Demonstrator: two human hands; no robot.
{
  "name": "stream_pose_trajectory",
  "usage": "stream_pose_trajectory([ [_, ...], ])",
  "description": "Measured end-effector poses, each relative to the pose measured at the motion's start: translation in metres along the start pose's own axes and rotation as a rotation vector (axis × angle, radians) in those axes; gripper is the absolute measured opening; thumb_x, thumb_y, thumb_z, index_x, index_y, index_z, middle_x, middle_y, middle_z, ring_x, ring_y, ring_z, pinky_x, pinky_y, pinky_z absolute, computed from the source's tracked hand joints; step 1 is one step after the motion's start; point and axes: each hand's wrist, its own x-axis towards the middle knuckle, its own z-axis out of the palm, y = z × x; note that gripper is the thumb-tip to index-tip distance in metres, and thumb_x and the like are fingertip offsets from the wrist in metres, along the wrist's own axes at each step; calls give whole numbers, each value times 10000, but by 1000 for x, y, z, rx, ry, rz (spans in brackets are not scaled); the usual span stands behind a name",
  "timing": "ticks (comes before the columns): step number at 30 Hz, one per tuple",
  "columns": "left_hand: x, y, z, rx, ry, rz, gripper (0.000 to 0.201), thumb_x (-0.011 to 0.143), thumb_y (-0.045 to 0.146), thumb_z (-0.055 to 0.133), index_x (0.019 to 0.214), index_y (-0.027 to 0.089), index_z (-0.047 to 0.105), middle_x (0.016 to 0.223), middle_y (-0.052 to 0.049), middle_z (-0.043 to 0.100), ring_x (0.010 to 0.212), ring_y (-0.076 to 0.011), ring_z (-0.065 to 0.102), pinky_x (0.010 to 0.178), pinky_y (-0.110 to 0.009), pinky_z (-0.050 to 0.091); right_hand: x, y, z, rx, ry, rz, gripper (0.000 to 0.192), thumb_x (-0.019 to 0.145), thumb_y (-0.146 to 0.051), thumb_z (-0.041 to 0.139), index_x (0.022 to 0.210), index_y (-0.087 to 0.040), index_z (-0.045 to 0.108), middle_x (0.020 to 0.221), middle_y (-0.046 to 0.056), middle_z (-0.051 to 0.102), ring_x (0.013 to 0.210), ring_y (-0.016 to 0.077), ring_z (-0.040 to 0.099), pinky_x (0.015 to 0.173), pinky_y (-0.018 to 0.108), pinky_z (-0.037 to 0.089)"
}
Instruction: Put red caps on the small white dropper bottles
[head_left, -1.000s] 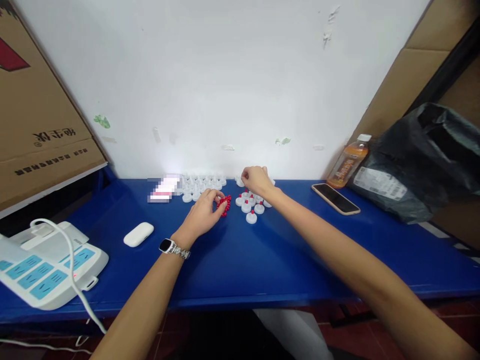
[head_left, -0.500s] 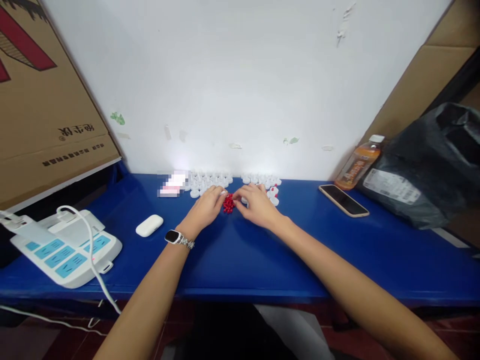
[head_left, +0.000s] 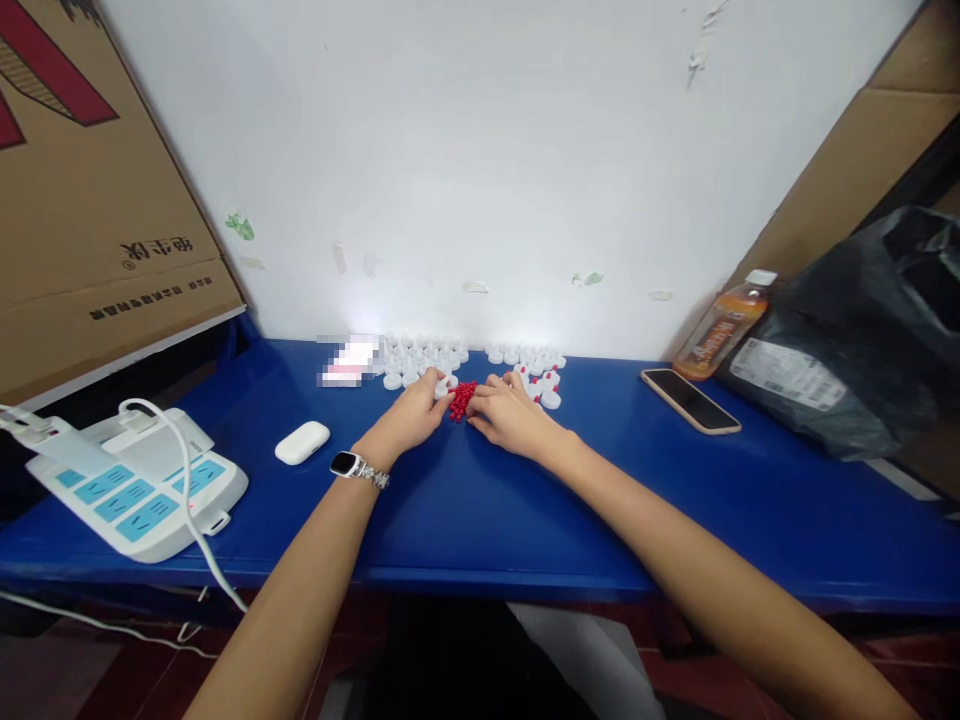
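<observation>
Both hands rest on the blue desk [head_left: 465, 500], the left hand [head_left: 409, 420] and right hand [head_left: 510, 415] loosely curled on either side of a small heap of red beads [head_left: 460, 398], fingertips touching it. White caps [head_left: 420, 358] stand just behind, some red-tipped caps [head_left: 546, 385] beside the right hand.

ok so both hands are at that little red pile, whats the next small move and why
Probably pinch one red piece from the red pile with the right hand, whose fingertips already touch its edge. The left hand holds a white cap right beside the pile, and the white caps with red tops suggest a red piece goes onto each cap.
</observation>
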Motion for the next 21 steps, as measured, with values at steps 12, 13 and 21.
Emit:
stream_pose_trajectory([
  [12,0,1,4,-18,11,13,320,982,443,441,1160,180,481,764,-33,616,694,-220,603,695,-320,438,-4,12,6,3,27,8,141,956,-276,587,902,-163,651,956,94,668,956,239,528,892,399,306],
  [13,0,2,4,-18,11,13,328,984,441,438,1178,179,476,784,-41,625,709,-225,610,704,-325,443,-4,12,7,10,48,11,140,957,-275,581,904,-163,647,964,98,664,963,242,531,890,399,313],
  [21,0,13,9,-46,5,20,360,991,470,419,1208,185,454,903,-85,665,782,-240,650,732,-346,469,-1,18,9,787,422,262,165,914,-341,606,876,-192,666,793,26,707,727,160,626,708,299,446],
])
